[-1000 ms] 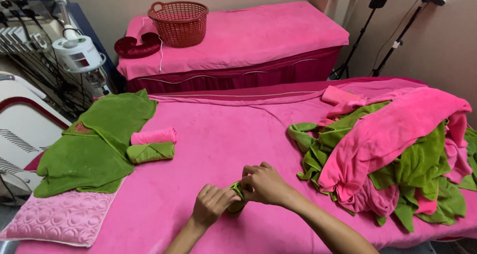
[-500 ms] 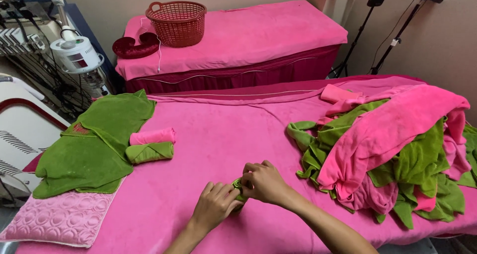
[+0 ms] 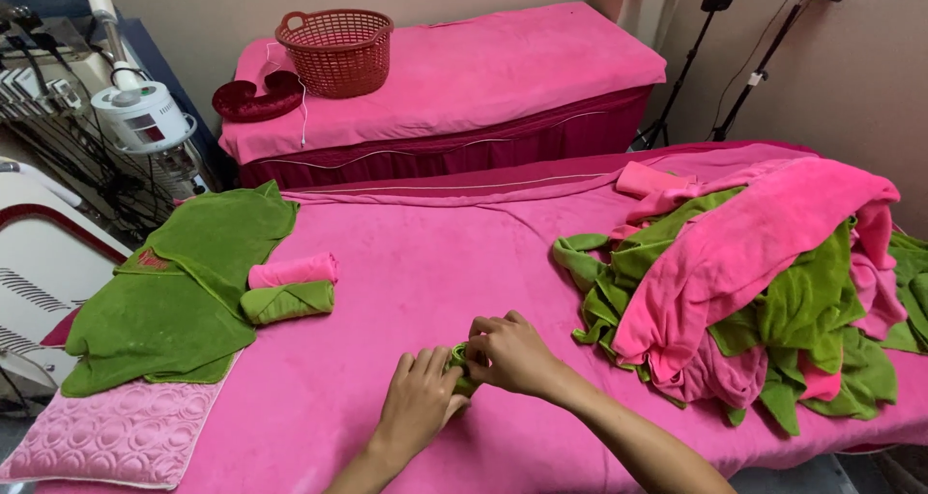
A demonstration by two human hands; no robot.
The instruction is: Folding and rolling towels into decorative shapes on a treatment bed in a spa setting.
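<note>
Both of my hands meet over a small green towel (image 3: pixel 462 362) rolled up on the pink bed (image 3: pixel 416 262) near its front edge. My left hand (image 3: pixel 418 402) lies flat against the roll's near side, fingers spread. My right hand (image 3: pixel 509 352) curls over the roll's right end and grips it. Most of the green towel is hidden under my fingers. A finished pink roll (image 3: pixel 293 270) and a green roll (image 3: pixel 287 301) lie side by side to the left.
A heap of pink and green towels (image 3: pixel 764 281) covers the bed's right side. A flat green towel (image 3: pixel 184 281) and a quilted pink pillow (image 3: pixel 116 436) lie at left. Behind stands a second pink bed (image 3: pixel 503 69) with a red basket (image 3: pixel 335 51). Machines stand at far left, tripods at back right.
My hands have stayed on the green roll, shifting only slightly as they work it. The camera has tilted a little. Nothing else has moved.
</note>
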